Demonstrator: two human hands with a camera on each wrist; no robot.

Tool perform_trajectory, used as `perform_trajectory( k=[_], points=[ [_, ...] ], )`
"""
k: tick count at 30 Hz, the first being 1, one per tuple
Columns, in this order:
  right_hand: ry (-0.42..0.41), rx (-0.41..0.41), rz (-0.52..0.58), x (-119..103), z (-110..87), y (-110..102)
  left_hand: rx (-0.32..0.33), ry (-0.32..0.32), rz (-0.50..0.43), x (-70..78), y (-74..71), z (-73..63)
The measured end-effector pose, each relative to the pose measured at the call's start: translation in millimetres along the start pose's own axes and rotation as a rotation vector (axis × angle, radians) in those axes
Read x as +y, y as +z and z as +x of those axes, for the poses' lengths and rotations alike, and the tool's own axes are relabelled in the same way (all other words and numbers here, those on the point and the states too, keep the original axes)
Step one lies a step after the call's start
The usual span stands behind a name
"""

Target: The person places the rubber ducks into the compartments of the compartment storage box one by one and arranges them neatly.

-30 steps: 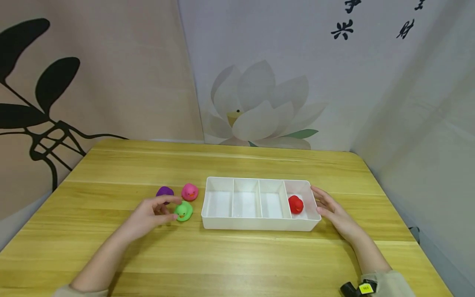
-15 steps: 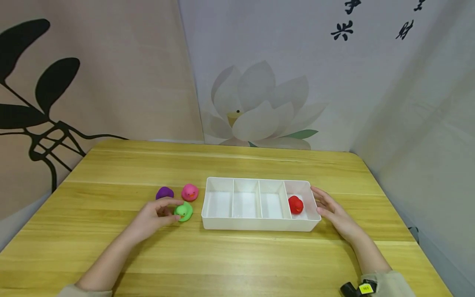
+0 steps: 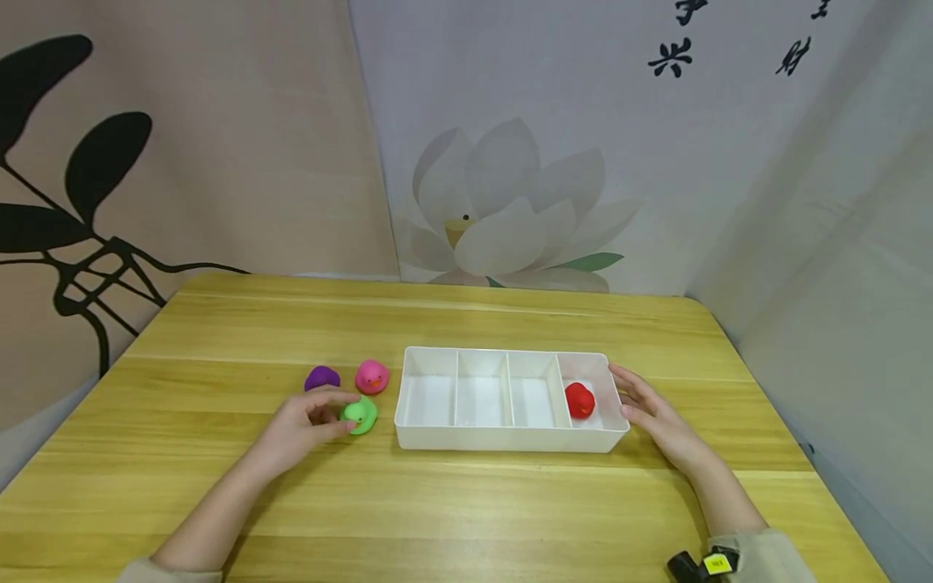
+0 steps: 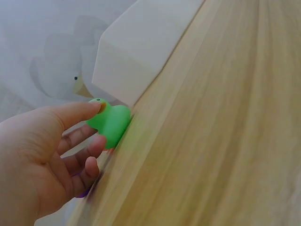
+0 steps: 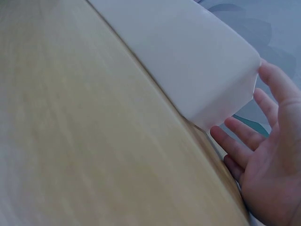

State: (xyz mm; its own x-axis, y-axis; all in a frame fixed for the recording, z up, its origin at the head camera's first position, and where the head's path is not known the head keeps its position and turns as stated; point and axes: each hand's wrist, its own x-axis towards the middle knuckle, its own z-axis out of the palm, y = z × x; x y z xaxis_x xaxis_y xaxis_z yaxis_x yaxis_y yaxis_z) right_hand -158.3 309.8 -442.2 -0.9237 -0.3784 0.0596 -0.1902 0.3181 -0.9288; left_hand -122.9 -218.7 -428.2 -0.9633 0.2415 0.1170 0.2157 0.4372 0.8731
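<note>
Left grip (image 3: 297, 423) in a pinch, right grip (image 3: 662, 421) loosely spread

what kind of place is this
Probably an indoor corner set up for tabletop work, perhaps a recording booth. It shows in the wooden table, the printed backdrop hung behind it, and the tray with a red duck inside.

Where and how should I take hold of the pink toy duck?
Pinch the pink toy duck by its rounded head, across left and right, likely best from above: its beak faces the near side, the green toy duck crowds its front, and gaps show toward the purple toy and white divided box.
</note>
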Motion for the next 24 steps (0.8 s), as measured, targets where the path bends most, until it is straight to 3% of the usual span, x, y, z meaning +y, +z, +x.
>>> perform_trajectory(
  k=[12,24],
  points=[
    [0.006,0.006,0.003,-2,0.8,2,0.014,-0.036,0.011,13.3,-6.5,-1.8],
    [-0.001,0.006,0.005,0,0.3,1,0.067,0.078,0.032,39.4,-12.7,-6.3]
  ],
)
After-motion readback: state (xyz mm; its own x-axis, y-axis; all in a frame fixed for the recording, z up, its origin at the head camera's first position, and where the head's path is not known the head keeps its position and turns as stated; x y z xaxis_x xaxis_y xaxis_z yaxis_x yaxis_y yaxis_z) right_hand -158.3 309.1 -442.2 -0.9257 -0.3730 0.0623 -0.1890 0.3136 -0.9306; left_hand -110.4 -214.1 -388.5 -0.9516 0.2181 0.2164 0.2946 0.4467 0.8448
